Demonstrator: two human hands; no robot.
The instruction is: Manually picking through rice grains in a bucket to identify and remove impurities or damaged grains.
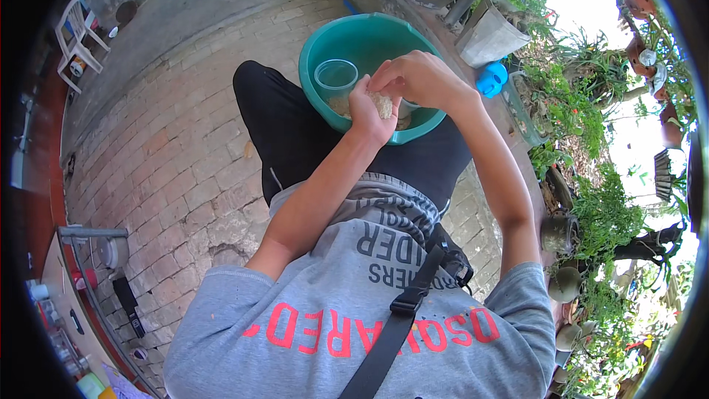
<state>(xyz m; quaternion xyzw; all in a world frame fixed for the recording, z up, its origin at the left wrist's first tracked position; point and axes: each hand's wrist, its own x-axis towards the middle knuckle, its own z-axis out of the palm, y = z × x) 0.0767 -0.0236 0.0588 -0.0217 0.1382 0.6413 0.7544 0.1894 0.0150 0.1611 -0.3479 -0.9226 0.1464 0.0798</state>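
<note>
A green plastic basin (347,29) rests at my knees, with pale grains (340,106) that look like rice in its bottom. My left hand (364,112) is cupped palm up over its near side, holding a small heap of the grains (382,106). Above that palm my right hand (421,77) bends down, fingers drawn together at the heap; what its fingertips hold, if anything, is hidden. Inside the basin at the left stands a clear round plastic container (336,74). Another pale container (408,106) is partly covered by my hands.
Beyond the basin's right side lie a blue plastic object (491,80) and a whitish sack-like container (492,35). Potted plants (605,207) line the right edge of the brick paving (177,125). A white plastic chair (76,44) stands far left, a table (63,303) at lower left.
</note>
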